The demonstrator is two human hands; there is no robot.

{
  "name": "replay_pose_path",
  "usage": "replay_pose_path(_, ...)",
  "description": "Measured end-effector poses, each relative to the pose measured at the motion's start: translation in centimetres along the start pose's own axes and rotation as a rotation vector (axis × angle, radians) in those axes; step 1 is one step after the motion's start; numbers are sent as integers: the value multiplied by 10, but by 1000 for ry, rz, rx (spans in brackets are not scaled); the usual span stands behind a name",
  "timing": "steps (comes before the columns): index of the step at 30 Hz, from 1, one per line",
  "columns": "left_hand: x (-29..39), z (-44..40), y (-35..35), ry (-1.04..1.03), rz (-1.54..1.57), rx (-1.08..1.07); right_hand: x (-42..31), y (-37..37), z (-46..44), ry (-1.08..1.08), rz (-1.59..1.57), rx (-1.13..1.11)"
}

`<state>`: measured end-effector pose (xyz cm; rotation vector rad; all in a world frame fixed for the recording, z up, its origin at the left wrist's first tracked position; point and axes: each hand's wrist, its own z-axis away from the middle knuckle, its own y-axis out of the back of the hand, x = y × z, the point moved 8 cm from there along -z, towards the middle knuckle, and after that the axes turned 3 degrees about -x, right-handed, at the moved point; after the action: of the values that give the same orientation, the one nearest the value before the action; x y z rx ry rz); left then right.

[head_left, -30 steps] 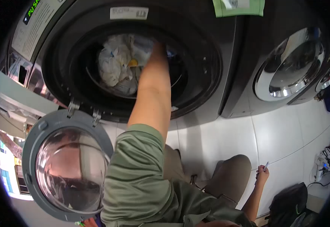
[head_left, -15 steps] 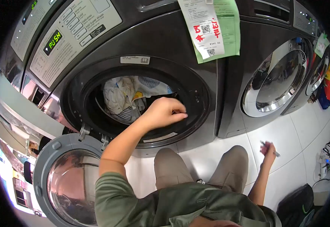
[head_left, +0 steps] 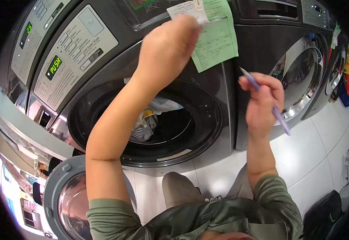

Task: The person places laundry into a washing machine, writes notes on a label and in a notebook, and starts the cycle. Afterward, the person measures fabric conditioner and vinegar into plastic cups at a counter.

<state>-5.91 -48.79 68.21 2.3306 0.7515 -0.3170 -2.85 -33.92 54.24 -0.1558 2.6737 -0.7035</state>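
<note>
Well up toward 12 o'clock, the left hand (head_left: 168,50) bends over at the wrist, elbow at about 8, its fingers curled beside a white slip (head_left: 180,10) and a green sheet (head_left: 216,52) that hang at 1 o'clock. Out at 3, the right hand (head_left: 264,104) closes its fingers around a purple pen (head_left: 278,114), whose tip points toward 11 and tail toward 5.

Blur and the turned hand hide the left fingertips, so I cannot tell whether they grip the slip; a smeared pale strip shows just past them. The left forearm (head_left: 120,108) covers part of the washer opening (head_left: 174,156) and of the laundry (head_left: 144,130) inside. The top frame edge cuts off both papers.

The washer door (head_left: 64,200) stands open at 8, partly behind the left upper arm; a control panel (head_left: 72,60) reading PUSH sits at 10. A second machine (head_left: 258,48) stands at 2, partly behind the right hand.
</note>
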Motion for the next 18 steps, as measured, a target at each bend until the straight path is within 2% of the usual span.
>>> replay_pose_path(1,-8,0,10,143,55,77,2,-20,-8,69,15,-86)
replay_pose_path(3,-17,-2,13,121,152,159,15,-48,-20,86,-29,-155)
replay_pose_path(4,-21,-5,16,219,369,224,22,-54,-26,135,4,-131)
replay_pose_path(6,-15,-6,27,-82,246,339,39,-62,-36,189,37,-105)
replay_pose_path(7,-17,-5,29,-89,247,343,44,-63,-40,232,99,-58)
replay_pose_path(9,-2,-3,12,-207,-89,53,48,-62,-43,270,164,-11)
replay_pose_path(10,-8,0,5,-177,-23,13,42,-62,-45,351,249,21)
replay_pose_path(11,-8,2,4,-178,-21,16,37,-62,-45,431,333,54)
replay_pose_path(13,-9,5,-2,-132,-73,0,40,-62,-47,445,358,64)
replay_pose_path(15,-10,6,-4,-131,-96,19,34,-68,-41,593,499,82)
replay_pose_path(18,-14,4,-1,-44,-82,49,36,-69,-42,573,494,94)
